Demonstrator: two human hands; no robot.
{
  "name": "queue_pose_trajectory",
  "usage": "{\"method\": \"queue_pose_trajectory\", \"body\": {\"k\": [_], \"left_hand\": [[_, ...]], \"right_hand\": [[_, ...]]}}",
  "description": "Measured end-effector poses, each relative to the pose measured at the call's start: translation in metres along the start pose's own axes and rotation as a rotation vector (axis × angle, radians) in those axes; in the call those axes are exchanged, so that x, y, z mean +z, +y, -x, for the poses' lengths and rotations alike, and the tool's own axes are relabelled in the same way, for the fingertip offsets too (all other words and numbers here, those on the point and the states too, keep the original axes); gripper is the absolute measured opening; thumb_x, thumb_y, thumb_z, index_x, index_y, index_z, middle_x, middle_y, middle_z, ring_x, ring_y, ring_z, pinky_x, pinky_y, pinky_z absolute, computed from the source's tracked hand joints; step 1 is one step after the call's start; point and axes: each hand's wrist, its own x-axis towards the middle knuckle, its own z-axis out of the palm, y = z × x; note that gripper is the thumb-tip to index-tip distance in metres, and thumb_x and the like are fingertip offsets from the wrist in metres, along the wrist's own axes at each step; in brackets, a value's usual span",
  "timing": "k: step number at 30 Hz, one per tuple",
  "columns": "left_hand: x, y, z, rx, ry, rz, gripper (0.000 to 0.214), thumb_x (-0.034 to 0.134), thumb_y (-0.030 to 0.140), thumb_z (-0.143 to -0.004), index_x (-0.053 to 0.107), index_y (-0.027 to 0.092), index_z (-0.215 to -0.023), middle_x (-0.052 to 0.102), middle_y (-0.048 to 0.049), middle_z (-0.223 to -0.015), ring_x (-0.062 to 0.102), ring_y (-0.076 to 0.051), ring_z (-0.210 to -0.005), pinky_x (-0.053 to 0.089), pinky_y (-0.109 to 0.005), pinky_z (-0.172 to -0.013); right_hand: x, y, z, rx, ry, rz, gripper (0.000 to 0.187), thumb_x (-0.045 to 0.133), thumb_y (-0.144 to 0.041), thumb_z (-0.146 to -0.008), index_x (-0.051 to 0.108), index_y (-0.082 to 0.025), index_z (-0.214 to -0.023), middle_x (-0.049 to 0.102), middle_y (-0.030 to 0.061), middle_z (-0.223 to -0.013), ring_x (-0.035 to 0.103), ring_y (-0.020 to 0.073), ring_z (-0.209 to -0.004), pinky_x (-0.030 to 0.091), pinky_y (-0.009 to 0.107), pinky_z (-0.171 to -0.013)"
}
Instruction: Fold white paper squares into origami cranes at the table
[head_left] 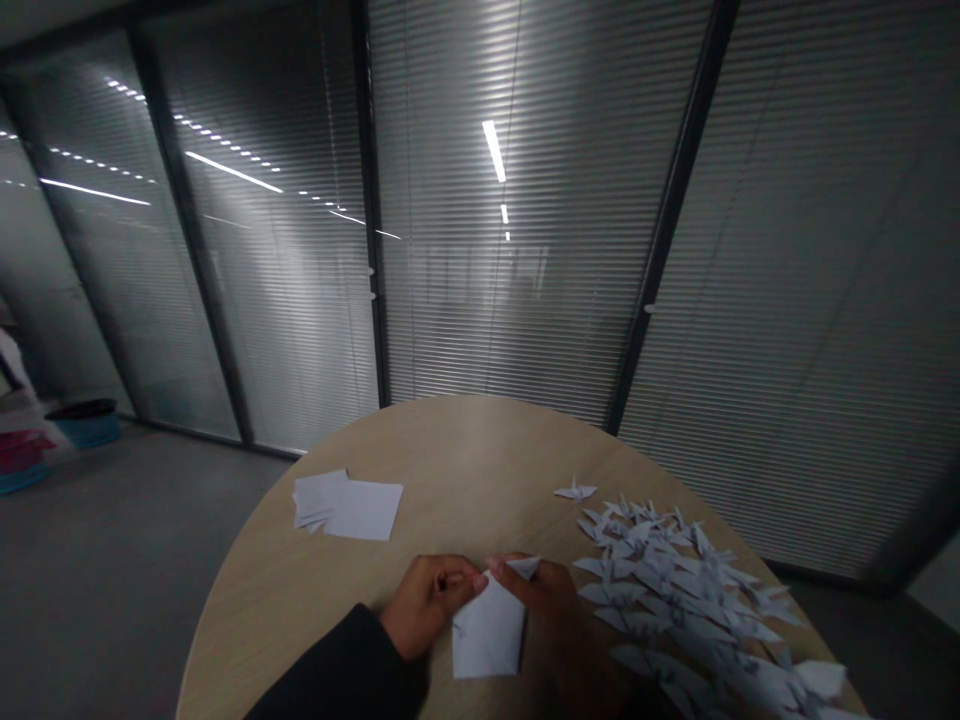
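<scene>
A partly folded sheet of white paper (489,640) is held between my two hands, just above or on the wooden table. My left hand (433,600) pinches its upper left edge between thumb and fingers. On the upper right, my right hand (544,590) grips the paper with its thumb on top, and a small folded flap sticks out past the thumb. The lower part of the sheet hangs toward me with a straight bottom edge. To the right of my right hand lies a large heap of folded paper cranes (675,580).
The round wooden table (465,440) bears a few loose white paper sheets (364,508) at the left. One paper crane (576,490) sits apart behind the heap. Glass partitions with blinds (510,300) stand behind the table. Blue bins (86,425) are on the floor at far left.
</scene>
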Motion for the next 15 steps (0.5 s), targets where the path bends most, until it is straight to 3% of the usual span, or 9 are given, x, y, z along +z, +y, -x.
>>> {"method": "queue_pose_trajectory", "body": {"k": [5, 10, 15], "left_hand": [[0.000, -0.002, -0.001, -0.018, 0.037, 0.014, 0.055, 0.065, 0.067, -0.071, 0.068, 0.012, -0.064, 0.039, 0.0047, -0.054, 0.032, -0.011, -0.053, 0.022, -0.026, -0.051], [0.001, -0.002, -0.002, -0.003, 0.015, -0.005, 0.056, 0.067, 0.068, -0.069, 0.069, 0.012, -0.071, 0.047, 0.0033, -0.058, 0.037, -0.011, -0.055, 0.026, -0.026, -0.053], [0.000, -0.006, -0.004, -0.053, 0.028, 0.061, 0.064, 0.067, 0.077, -0.060, 0.062, 0.013, -0.064, 0.040, 0.0067, -0.053, 0.030, -0.009, -0.051, 0.021, -0.025, -0.050]], "right_hand": [[-0.005, 0.005, -0.004, -0.024, 0.015, 0.060, 0.039, 0.063, -0.056, -0.071, 0.067, -0.020, -0.054, 0.068, 0.0029, -0.056, 0.058, 0.0183, -0.055, 0.044, 0.028, -0.056], [-0.003, -0.005, 0.004, -0.074, 0.020, 0.067, 0.037, 0.061, -0.053, -0.072, 0.069, -0.019, -0.059, 0.069, 0.0038, -0.059, 0.059, 0.0193, -0.057, 0.043, 0.027, -0.056], [0.003, -0.004, 0.006, -0.065, 0.009, 0.091, 0.037, 0.061, -0.053, -0.075, 0.071, -0.020, -0.063, 0.070, 0.0035, -0.059, 0.061, 0.0191, -0.059, 0.044, 0.027, -0.057]]}}
